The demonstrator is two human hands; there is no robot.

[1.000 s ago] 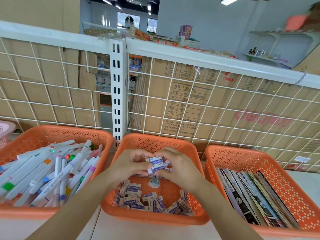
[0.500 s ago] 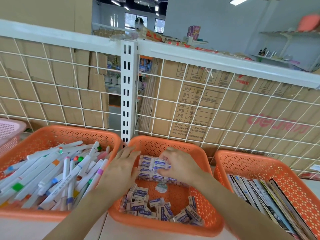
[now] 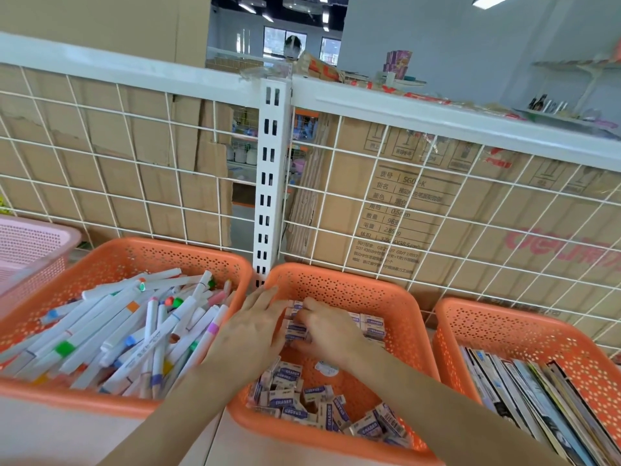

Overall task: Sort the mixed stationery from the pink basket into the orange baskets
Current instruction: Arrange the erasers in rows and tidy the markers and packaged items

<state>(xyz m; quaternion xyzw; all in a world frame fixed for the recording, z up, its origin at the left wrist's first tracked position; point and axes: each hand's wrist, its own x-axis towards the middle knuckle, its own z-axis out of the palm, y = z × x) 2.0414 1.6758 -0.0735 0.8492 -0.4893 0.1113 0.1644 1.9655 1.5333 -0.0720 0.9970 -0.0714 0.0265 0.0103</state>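
Far left there's the pink basket (image 3: pixel 40 230), only its corner in view (can't see what's inside from here). Just beside it is the first orange basket (image 3: pixel 161 257), piled with markers (image 3: pixel 117 331) lying every which way, white barrels with coloured caps.

My left hand (image 3: pixel 250 334) reaches across that basket's right edge into the middle basket (image 3: pixel 353 290). Fingers are straight and together, flat against the left end of the eraser stack (image 3: pixel 374 326), not wrapped round anything. The stack sits along the far side of the middle basket, in neat rows of white and purple sleeves.

My right hand (image 3: pixel 331 332) is right next to the left one, nearly touching it. Its fingers are curled down over the top of the stack with the thumb underneath, so it's pinching a few of the erasers there. The loose erasers (image 3: pixel 292 398) are in a jumble at the near side of the same basket, under my wrists.

On the right is the third basket (image 3: pixel 504 327), close beside the middle one, with booklets (image 3: pixel 524 391) standing on edge in a row.

Behind it all is a white post (image 3: pixel 270 183) with wire grid on both sides, and cardboard boxes (image 3: pixel 151 183) behind the grid.
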